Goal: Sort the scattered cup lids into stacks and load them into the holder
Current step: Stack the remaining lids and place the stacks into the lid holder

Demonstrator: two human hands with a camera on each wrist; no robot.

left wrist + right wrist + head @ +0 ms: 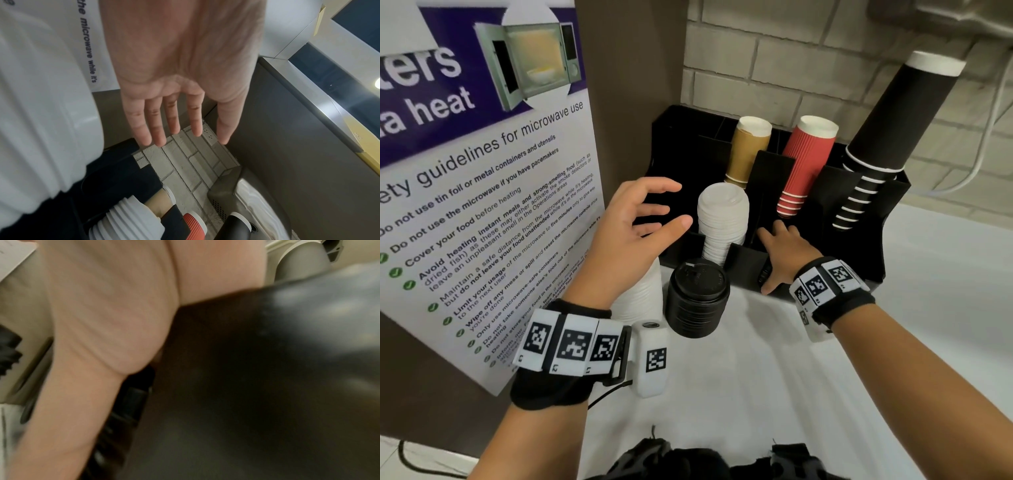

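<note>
A black holder [866, 246] stands against the brick wall. A stack of white lids [722, 219] stands in its front left compartment. Two more stacks stand on the table before it: white lids [642, 298] and black lids [698, 298]. My left hand [671, 205] hovers open with spread fingers above the loose white stack, holding nothing. In the left wrist view the left hand [193, 138] shows straight fingers, with that white stack [41, 113] close beside it. My right hand [774, 260] rests on the holder's front wall, right of the loaded lids. Its palm [102, 321] presses the holder [246, 369].
Brown cups [748, 150], red cups [804, 168] and a tall stack of black cups [883, 133] fill the holder's rear slots. A microwave guideline poster [482, 205] stands on the left. The white table [825, 394] stretches in front and to the right.
</note>
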